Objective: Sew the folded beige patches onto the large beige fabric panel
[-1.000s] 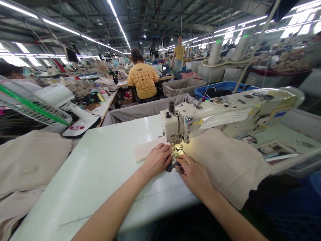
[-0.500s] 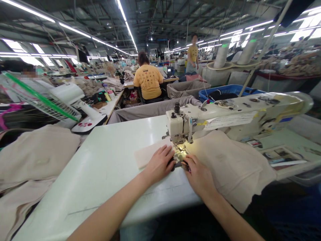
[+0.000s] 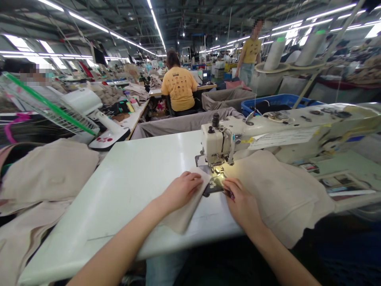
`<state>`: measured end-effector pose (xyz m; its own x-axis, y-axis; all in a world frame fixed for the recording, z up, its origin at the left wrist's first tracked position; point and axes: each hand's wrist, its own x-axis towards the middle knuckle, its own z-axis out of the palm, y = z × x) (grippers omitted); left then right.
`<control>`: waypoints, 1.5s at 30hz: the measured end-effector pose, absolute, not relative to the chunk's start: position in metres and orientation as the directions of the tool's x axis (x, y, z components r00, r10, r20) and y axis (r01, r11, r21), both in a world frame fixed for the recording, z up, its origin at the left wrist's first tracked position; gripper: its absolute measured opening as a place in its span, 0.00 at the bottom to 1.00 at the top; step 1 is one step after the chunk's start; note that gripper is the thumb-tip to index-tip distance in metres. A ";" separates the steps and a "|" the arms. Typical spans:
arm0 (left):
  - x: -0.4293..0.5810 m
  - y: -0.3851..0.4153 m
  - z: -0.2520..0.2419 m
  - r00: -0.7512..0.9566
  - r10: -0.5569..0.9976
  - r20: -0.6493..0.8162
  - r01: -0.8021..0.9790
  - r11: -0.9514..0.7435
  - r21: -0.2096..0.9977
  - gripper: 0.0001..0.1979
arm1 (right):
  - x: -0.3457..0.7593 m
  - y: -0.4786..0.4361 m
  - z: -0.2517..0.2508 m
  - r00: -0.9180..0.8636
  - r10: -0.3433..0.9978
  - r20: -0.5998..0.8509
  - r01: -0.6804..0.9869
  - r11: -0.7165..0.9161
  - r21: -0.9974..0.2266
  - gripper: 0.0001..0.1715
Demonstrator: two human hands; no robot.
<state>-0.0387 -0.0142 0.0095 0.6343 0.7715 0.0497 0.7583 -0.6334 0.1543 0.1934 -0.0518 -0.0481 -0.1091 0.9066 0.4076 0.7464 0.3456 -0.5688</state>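
A folded strip of beige fabric (image 3: 185,216) lies slanted on the pale table, its upper corner beside the needle area of a white sewing machine (image 3: 212,143). My left hand (image 3: 181,190) rests on this strip, fingers bent together and pressing or gripping its edge. Just right of the lit metal needle plate (image 3: 214,186), my right hand (image 3: 242,200) is closed around a small dark object, mostly hidden by the fingers. A larger beige fabric piece (image 3: 276,190) lies under the machine arm, to the right of my right hand.
The pale tabletop (image 3: 143,178) extends left. Beige fabric is piled (image 3: 47,171) at far left, near a green-rimmed fan (image 3: 53,105). Behind are a grey cloth-lined bin (image 3: 178,123), a blue basket (image 3: 274,99), thread cones (image 3: 275,53), a seated person (image 3: 179,87) and a standing person (image 3: 250,51).
The strip has turned, its far end swinging from the left toward the front table edge. My left hand has moved slightly left, off the needle plate. The standing person has come nearer.
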 end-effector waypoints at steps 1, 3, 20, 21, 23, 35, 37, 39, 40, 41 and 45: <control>-0.040 -0.013 0.010 0.571 0.821 0.023 0.818 -0.571 0.078 0.13 | 0.195 -0.052 -0.049 -0.108 0.907 0.407 0.729 0.351 -0.588 0.17; -0.039 -0.015 0.012 0.382 0.924 -0.026 0.921 -0.383 -0.066 0.14 | 0.196 -0.054 -0.050 -0.116 0.909 0.400 0.697 0.361 -0.620 0.20; -0.034 -0.033 0.024 0.113 0.989 -0.097 0.971 -0.130 -0.200 0.13 | 0.204 -0.076 -0.031 -0.340 0.917 0.209 0.816 0.398 -0.419 0.29; -0.029 -0.034 0.022 0.191 0.979 -0.074 0.962 -0.202 -0.181 0.12 | 0.203 -0.076 -0.030 -0.351 0.915 0.200 0.821 0.404 -0.403 0.29; -0.016 -0.037 0.016 0.440 0.898 -0.002 0.892 -0.438 -0.108 0.13 | 0.203 -0.077 -0.029 -0.373 0.908 0.191 0.827 0.418 -0.376 0.29; 0.013 -0.020 -0.012 0.609 0.777 0.162 0.784 -0.620 0.025 0.17 | 0.200 -0.059 -0.033 -0.417 0.896 0.153 0.823 0.444 -0.354 0.34; 0.012 -0.016 -0.011 0.597 0.787 0.157 0.793 -0.608 0.027 0.16 | 0.197 -0.053 -0.030 -0.413 0.900 0.136 0.825 0.433 -0.362 0.33; 0.013 -0.013 -0.010 0.590 0.792 0.157 0.799 -0.601 0.034 0.16 | 0.196 -0.050 -0.027 -0.409 0.903 0.132 0.822 0.427 -0.376 0.33; 0.013 -0.012 -0.009 0.587 0.794 0.159 0.800 -0.599 0.038 0.15 | 0.196 -0.049 -0.025 -0.408 0.904 0.130 0.820 0.425 -0.385 0.33; 0.013 -0.011 -0.010 0.585 0.795 0.161 0.801 -0.597 0.041 0.15 | 0.196 -0.048 -0.025 -0.406 0.905 0.127 0.818 0.422 -0.392 0.33; 0.014 -0.010 -0.010 0.581 0.797 0.163 0.803 -0.594 0.046 0.14 | 0.197 -0.047 -0.025 -0.402 0.906 0.129 0.810 0.418 -0.411 0.33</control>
<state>0.0141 -0.0103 -0.0104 0.5810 0.7975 0.1627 0.8029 -0.5944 0.0463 0.1968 -0.0471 -0.0253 -0.4023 0.9065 0.1285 0.8103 0.4179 -0.4108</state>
